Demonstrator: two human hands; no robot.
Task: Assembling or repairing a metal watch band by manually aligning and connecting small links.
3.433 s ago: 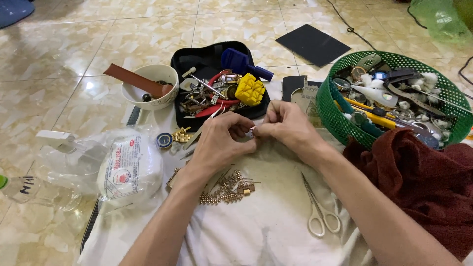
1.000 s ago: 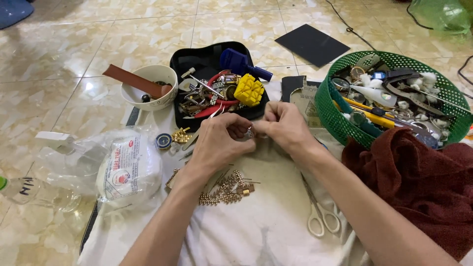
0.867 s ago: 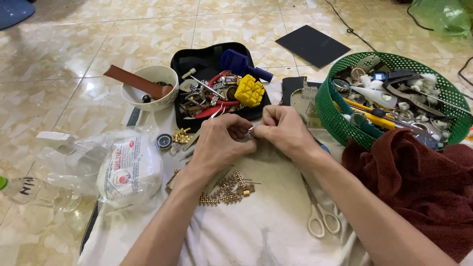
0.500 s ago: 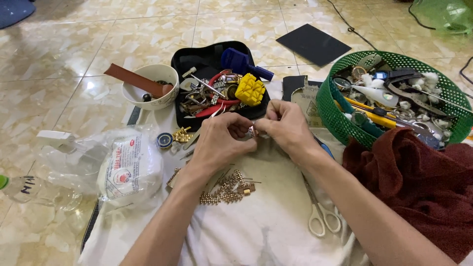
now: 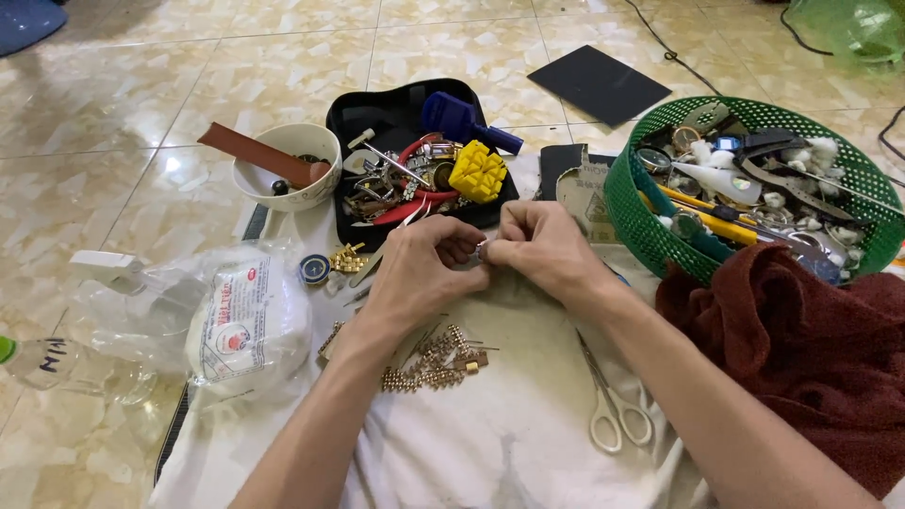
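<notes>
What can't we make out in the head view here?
- Small silvery piece pinched between left hand and right hand: too small, mostly covered by fingertips.
- White bowl contents: brown strip and rim hide them.
- Green basket: right side cut off by the frame edge, small parts jumbled.
- Gold links: the left forearm covers part.

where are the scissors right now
The scissors lie on the white cloth at lower centre-right of the head view, just beside the right forearm, with the dark red cloth to their right.
</notes>
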